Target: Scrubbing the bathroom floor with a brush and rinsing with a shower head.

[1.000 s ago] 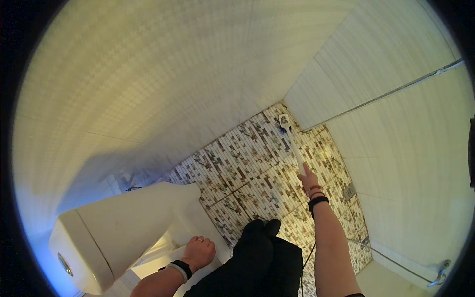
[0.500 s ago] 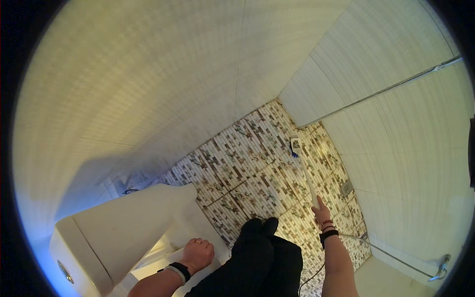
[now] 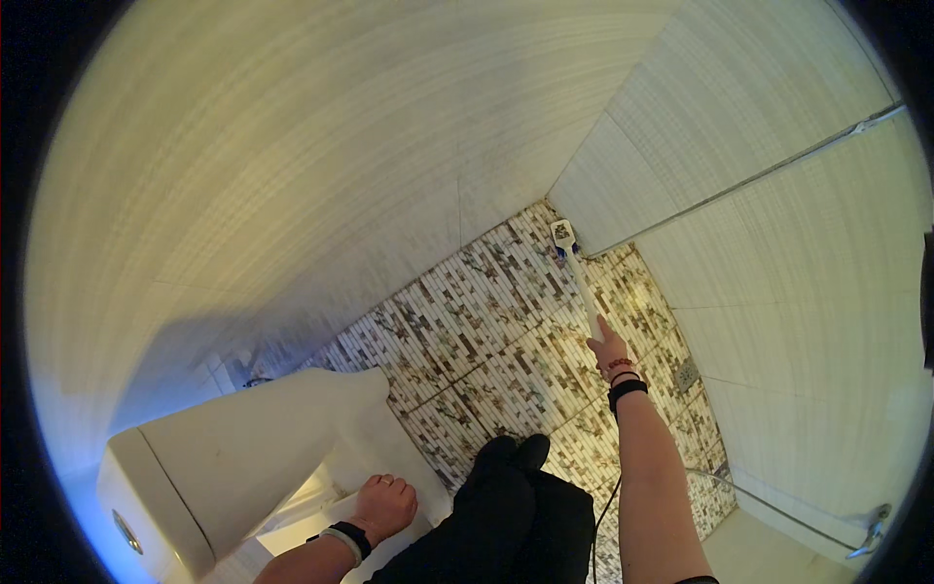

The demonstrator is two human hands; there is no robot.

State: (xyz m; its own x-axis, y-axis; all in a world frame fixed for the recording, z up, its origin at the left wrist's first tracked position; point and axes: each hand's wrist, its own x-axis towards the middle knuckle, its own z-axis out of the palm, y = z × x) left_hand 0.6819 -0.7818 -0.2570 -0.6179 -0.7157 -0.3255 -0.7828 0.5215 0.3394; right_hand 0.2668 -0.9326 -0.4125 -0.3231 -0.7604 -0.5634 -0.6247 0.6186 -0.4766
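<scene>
A long-handled scrub brush [image 3: 581,282] with a white handle, a pale head and blue bristles reaches across the tiled floor [image 3: 486,331]. Its head rests close to the far corner where two walls meet. My right hand [image 3: 609,348] grips the end of the handle, with the arm stretched forward. Over the toilet's side, my left hand [image 3: 385,506] is curled closed. Its fingertips are hidden, so I cannot tell if anything is in it.
A white toilet [image 3: 282,428] stands at the left. By the right wall lies a floor drain [image 3: 687,376]. A hose [image 3: 769,498] runs to a tap [image 3: 878,530] at lower right; a dark cord [image 3: 603,511] hangs beside my legs [image 3: 516,506]. Pale tiled walls surround the floor.
My right hand has pushed forward and slightly left, moving the brush head toward the far corner. My left hand has stayed almost in place.
</scene>
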